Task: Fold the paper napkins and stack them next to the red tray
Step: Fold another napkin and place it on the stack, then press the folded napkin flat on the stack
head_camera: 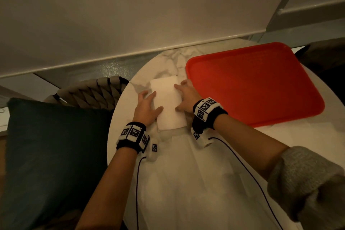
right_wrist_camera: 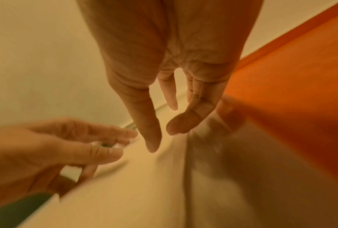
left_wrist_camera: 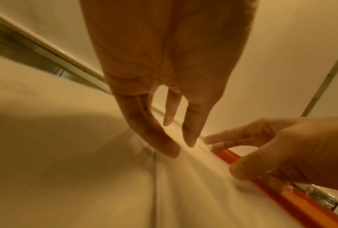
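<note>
A folded white napkin (head_camera: 168, 104) lies flat on the round marble table (head_camera: 168, 58), just left of the red tray (head_camera: 252, 84). My left hand (head_camera: 147, 103) sits at the napkin's left edge, fingers straight, thumb on the paper. My right hand (head_camera: 183, 97) is at its right edge, between napkin and tray, fingers extended, thumb on the paper. In the left wrist view the left fingers (left_wrist_camera: 170, 148) point down at the napkin (left_wrist_camera: 193, 192), with the right hand (left_wrist_camera: 281, 151) opposite. In the right wrist view the right fingers (right_wrist_camera: 152, 138) hover over the napkin (right_wrist_camera: 135, 192) beside the tray (right_wrist_camera: 291, 100).
More white paper (head_camera: 186, 183) lies spread on the table near me, under both forearms. A woven chair back (head_camera: 89, 93) and a dark cushion (head_camera: 52, 155) stand left of the table. A wall runs close behind. Cables trail from both wristbands.
</note>
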A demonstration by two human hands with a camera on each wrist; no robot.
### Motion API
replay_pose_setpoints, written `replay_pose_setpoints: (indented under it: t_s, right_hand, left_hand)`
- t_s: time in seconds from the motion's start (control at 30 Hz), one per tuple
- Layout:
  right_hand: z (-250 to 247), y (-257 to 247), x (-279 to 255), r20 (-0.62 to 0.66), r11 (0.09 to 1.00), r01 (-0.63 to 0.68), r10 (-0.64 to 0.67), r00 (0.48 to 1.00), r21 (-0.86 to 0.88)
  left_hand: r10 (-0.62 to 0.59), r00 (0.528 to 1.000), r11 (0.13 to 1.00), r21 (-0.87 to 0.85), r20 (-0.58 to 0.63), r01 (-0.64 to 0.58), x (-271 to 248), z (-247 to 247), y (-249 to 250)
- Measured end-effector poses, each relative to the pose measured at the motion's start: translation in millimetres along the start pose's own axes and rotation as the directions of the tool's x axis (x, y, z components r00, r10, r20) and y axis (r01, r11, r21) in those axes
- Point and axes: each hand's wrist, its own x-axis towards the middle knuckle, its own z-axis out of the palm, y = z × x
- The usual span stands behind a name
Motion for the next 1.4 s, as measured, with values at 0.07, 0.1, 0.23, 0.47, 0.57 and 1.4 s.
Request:
replay_pose_setpoints:
  t_s: [0.07, 0.1, 0.23, 0.47, 0.57, 1.4]
  right_hand:
    - [-18, -5, -16, -0.018, 0.999, 0.045, -0.045, 0.999, 0.030]
    - [-28, -8, -28, -0.017, 0.997, 0.071, -0.070, 0.997, 0.025]
    - [-59, -1, -85, 0.136, 0.979, -0.004, -0.024, 0.990, 0.204]
    - [-41, 40, -194, 0.379, 0.990, -0.021, -0.034, 0.925, 0.138]
    - [-18, 54, -232, 0.481, 0.998, 0.013, -0.038, 0.876, 0.056]
    - [-24, 59, -288, -0.204, 0.887, 0.216, -0.142, 0.969, 0.409]
  left_hand:
    - [-0.020, 1.000, 0.999, 0.043, -0.016, 0.021, -12, -9, 7]
    - [-0.018, 1.000, 0.999, 0.046, -0.023, 0.019, -22, -13, 10]
    - [-0.026, 1.000, 0.970, -0.240, 0.012, 0.028, -80, -23, 22]
    - [-0.010, 0.979, 0.970, -0.237, 0.203, 0.059, -194, 33, 24]
    - [0.009, 0.967, 0.987, -0.157, 0.256, 0.033, -225, 65, 23]
    - [0.191, 0.981, 0.865, -0.467, -0.033, -0.184, -265, 70, 63]
